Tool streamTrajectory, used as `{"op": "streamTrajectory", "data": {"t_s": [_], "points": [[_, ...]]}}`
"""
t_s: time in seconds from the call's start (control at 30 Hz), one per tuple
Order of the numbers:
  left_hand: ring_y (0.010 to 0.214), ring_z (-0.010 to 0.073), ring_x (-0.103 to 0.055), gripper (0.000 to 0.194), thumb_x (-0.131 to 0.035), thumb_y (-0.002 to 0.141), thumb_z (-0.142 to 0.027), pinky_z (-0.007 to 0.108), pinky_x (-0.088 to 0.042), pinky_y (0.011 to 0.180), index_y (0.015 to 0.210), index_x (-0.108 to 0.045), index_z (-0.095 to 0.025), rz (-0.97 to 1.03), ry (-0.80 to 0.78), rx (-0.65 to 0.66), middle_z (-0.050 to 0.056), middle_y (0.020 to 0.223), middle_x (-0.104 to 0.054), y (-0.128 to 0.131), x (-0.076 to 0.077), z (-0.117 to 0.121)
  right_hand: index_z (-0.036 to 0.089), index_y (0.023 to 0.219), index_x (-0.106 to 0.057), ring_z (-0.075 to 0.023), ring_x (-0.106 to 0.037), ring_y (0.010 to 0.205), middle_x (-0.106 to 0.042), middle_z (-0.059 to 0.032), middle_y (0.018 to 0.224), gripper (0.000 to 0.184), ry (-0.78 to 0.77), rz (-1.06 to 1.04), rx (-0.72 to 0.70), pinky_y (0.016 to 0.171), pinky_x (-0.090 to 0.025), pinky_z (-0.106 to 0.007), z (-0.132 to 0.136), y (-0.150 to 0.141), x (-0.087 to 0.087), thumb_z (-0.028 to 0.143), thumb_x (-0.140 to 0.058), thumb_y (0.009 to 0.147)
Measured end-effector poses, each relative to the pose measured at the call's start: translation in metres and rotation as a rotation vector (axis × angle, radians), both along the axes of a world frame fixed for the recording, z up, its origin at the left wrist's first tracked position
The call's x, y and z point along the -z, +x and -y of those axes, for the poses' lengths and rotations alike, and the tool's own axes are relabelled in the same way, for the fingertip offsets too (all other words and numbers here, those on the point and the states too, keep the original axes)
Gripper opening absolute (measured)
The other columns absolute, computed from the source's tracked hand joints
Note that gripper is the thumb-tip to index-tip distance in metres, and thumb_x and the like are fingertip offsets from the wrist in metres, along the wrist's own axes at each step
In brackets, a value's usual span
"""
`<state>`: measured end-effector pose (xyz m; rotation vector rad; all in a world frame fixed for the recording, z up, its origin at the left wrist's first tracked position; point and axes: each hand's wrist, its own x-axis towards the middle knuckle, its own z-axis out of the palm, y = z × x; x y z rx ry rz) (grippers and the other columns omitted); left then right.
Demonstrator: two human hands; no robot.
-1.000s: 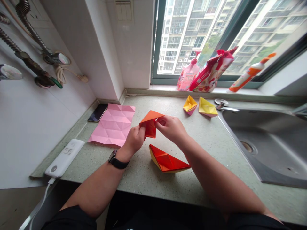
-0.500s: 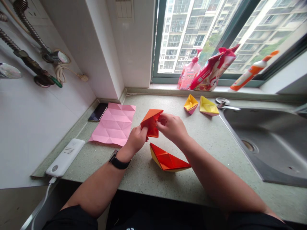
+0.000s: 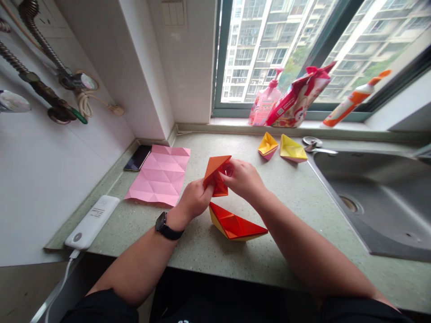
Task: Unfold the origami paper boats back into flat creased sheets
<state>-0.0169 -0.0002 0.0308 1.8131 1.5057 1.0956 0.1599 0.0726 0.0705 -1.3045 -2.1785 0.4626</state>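
Note:
Above the counter, a piece of folded orange-red paper is held between both hands. My left hand is closed on its lower left side, thumb on the front. The fingers of my right hand pinch its right edge, and their tips are partly hidden by the paper. Just below the hands rests a red and yellow paper boat, its red inside facing up. A creased pink sheet lies flat to the left of my left hand.
Two small yellow paper boats, one orange-yellow and one lemon, stand near the tap. The steel sink is at right. A phone and a white power bank with a cable lie at left. Bottles and a red bag line the sill.
Both hands and the folded paper have shifted slightly right, and the paper has turned a little. My left wrist has rolled so the watch face shows more.

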Motion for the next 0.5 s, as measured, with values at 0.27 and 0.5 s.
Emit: {"op": "streamTrajectory", "data": {"t_s": [0.27, 0.5], "points": [[0.067, 0.0208, -0.069, 0.054, -0.052, 0.101, -0.061, 0.031, -0.059, 0.059, 0.095, -0.076, -0.013, 0.470, -0.277, -0.021, 0.011, 0.082, -0.076, -0.002, 0.002, -0.009, 0.025, 0.090, -0.060, -0.0206, -0.063, 0.082, -0.070, -0.0030, 0.091, 0.019, 0.034, 0.012, -0.045, 0.073, -0.047, -0.033, 0.003, 0.002, 0.000, 0.032, -0.077, 0.084], [0.067, 0.0193, -0.068, 0.051, -0.058, 0.098, -0.059, 0.030, -0.058, 0.055, 0.112, -0.077, -0.014, 0.741, -0.383, 0.032, 0.011, 0.090, -0.078, -0.003, -0.005, -0.012, 0.025, 0.097, -0.060, -0.0218, -0.070, 0.097, -0.066, -0.0057, 0.107, 0.015, 0.042, -0.304, -0.121, 0.075, -0.060, -0.034, 0.005, 0.003, -0.005, 0.028, -0.071, 0.087]]}}
